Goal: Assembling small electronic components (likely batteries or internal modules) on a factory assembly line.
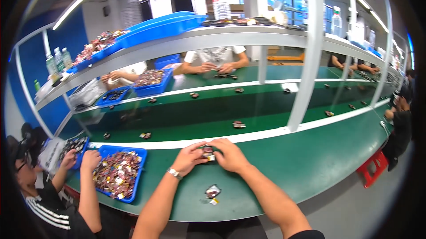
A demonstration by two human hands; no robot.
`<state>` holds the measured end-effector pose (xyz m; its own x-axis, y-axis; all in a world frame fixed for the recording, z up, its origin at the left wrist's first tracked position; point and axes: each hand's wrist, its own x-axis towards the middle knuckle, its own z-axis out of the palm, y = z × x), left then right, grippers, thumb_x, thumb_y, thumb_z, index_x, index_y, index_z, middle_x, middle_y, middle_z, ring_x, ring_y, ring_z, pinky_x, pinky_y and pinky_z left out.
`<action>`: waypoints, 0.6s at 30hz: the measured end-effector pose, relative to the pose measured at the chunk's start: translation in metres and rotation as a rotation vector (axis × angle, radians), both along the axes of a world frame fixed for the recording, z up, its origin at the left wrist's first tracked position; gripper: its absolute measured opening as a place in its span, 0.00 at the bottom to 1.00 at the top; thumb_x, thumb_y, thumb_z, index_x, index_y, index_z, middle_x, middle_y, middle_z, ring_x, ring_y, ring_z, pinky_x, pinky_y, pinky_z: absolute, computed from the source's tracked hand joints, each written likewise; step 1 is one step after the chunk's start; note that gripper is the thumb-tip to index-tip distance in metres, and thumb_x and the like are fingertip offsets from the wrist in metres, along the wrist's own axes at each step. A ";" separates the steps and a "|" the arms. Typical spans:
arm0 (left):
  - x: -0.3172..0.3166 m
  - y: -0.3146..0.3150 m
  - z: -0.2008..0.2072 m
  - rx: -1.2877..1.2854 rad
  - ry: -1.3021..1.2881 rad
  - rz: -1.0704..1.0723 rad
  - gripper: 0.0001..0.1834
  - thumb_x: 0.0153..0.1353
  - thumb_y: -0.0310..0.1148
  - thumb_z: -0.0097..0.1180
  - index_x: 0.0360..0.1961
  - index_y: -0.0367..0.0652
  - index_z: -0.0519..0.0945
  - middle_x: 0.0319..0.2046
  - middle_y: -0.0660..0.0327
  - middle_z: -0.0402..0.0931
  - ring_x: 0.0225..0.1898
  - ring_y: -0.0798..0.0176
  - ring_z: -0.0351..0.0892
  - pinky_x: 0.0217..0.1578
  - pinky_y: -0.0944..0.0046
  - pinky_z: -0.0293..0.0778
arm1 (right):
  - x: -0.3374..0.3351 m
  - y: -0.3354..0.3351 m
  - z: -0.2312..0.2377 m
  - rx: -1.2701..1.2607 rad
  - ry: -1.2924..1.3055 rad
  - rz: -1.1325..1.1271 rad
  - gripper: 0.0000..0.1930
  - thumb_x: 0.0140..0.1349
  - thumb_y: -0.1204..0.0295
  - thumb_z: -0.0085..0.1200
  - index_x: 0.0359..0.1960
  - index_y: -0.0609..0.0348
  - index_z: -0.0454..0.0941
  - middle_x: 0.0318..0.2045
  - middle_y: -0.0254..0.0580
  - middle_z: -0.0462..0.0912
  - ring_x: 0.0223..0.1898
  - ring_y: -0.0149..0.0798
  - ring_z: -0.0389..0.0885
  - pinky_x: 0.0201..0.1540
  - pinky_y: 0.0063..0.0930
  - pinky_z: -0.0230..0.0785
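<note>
Over the green table, my left hand and my right hand meet around a small dark electronic part with a whitish tab at its lower end. The fingers of both hands are closed on its sides. A watch with a metal band circles my left wrist. Nearer to me, between my forearms, lies another small dark part with a clear edge, and a yellow-and-white tab beside it. Fine details of the held part are too small to make out.
To my left stands a blue tray heaped with small parts, beside a co-worker's arms. Beyond a white rail, a dark green conveyor belt carries scattered parts. A white post and raised shelf cross ahead. A red stool stands right.
</note>
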<state>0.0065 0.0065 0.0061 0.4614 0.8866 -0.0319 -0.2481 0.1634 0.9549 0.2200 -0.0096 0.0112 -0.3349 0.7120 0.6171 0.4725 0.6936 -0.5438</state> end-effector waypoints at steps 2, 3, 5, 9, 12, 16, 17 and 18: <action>0.006 -0.001 -0.002 -0.026 -0.060 -0.007 0.25 0.66 0.28 0.54 0.64 0.39 0.67 0.52 0.56 0.76 0.51 0.61 0.78 0.53 0.60 0.77 | 0.001 -0.006 0.004 0.014 0.016 -0.052 0.18 0.56 0.77 0.57 0.50 0.54 0.79 0.48 0.45 0.78 0.51 0.48 0.77 0.53 0.38 0.72; 0.010 0.000 -0.005 -0.027 -0.080 -0.026 0.25 0.66 0.27 0.54 0.63 0.38 0.67 0.52 0.55 0.76 0.51 0.60 0.78 0.54 0.59 0.77 | -0.002 -0.005 0.004 0.016 0.013 -0.056 0.18 0.56 0.77 0.57 0.50 0.54 0.79 0.48 0.45 0.78 0.51 0.48 0.77 0.53 0.38 0.72; 0.011 0.005 -0.011 0.018 -0.092 -0.024 0.23 0.65 0.26 0.53 0.61 0.38 0.68 0.51 0.55 0.76 0.52 0.58 0.78 0.55 0.57 0.76 | -0.004 -0.009 0.004 0.027 -0.052 -0.157 0.18 0.56 0.75 0.57 0.50 0.51 0.80 0.48 0.47 0.79 0.49 0.49 0.79 0.51 0.39 0.74; -0.017 -0.007 -0.004 -0.006 -0.068 0.189 0.17 0.64 0.25 0.52 0.54 0.38 0.70 0.43 0.56 0.78 0.46 0.60 0.81 0.51 0.53 0.79 | -0.042 0.008 -0.006 0.328 -0.089 -0.121 0.13 0.55 0.72 0.56 0.43 0.55 0.80 0.44 0.48 0.78 0.43 0.50 0.79 0.43 0.40 0.75; -0.010 -0.004 -0.004 0.009 -0.032 0.154 0.15 0.65 0.27 0.52 0.53 0.39 0.70 0.42 0.57 0.79 0.43 0.61 0.81 0.49 0.55 0.80 | -0.041 0.011 -0.012 0.344 -0.090 -0.113 0.10 0.52 0.72 0.56 0.37 0.59 0.78 0.41 0.45 0.78 0.43 0.46 0.78 0.42 0.38 0.73; 0.009 0.001 -0.005 0.047 0.011 0.135 0.16 0.65 0.28 0.52 0.54 0.42 0.71 0.42 0.59 0.79 0.39 0.63 0.83 0.44 0.59 0.82 | -0.030 0.008 -0.014 0.393 -0.114 -0.207 0.09 0.49 0.73 0.56 0.33 0.60 0.77 0.37 0.39 0.76 0.41 0.42 0.75 0.42 0.34 0.70; 0.009 0.000 -0.006 0.054 0.026 0.156 0.17 0.65 0.29 0.52 0.54 0.42 0.71 0.43 0.59 0.79 0.38 0.63 0.83 0.43 0.60 0.82 | -0.031 0.006 -0.014 0.386 -0.130 -0.238 0.09 0.49 0.73 0.56 0.33 0.60 0.77 0.36 0.38 0.75 0.41 0.41 0.74 0.42 0.33 0.70; 0.009 0.000 -0.006 0.054 0.035 0.157 0.17 0.65 0.29 0.52 0.54 0.42 0.71 0.43 0.59 0.79 0.38 0.63 0.83 0.43 0.60 0.82 | -0.030 0.007 -0.014 0.385 -0.121 -0.237 0.09 0.49 0.73 0.56 0.33 0.60 0.77 0.36 0.38 0.75 0.41 0.41 0.74 0.42 0.33 0.70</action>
